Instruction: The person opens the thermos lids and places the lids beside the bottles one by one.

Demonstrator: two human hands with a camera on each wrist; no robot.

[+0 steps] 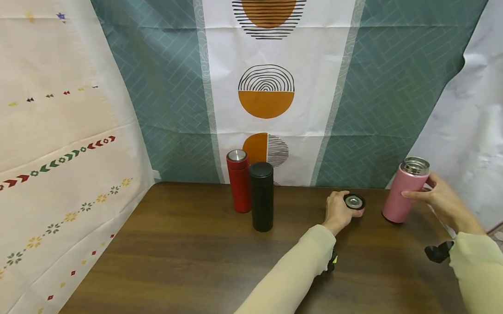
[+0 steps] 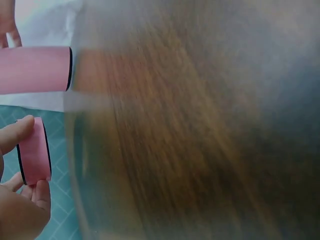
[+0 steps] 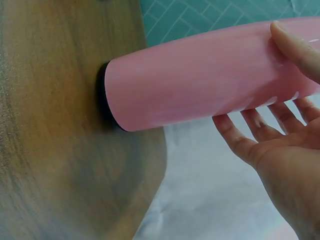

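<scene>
My right hand (image 1: 447,201) grips a pink thermos bottle (image 1: 404,192) around its upper body, thumb on one side and fingers on the other. The bottle stands nearly upright with its bare steel mouth uncovered; I cannot tell whether its black base touches the table. In the right wrist view the pink thermos (image 3: 200,75) lies across the frame. My left hand (image 1: 338,211) pinches a short pink lid (image 2: 35,152) with black edges between thumb and fingers. From the head view, the upward face of the lid (image 1: 354,202) shows a black ring around a silver middle.
A red thermos (image 1: 239,184) with a silver top and a black thermos (image 1: 261,199) stand close together left of my hands. The brown wooden table (image 1: 181,261) ends at a hanging green and white cloth (image 1: 166,103). An embroidered cloth (image 1: 59,169) borders the left side.
</scene>
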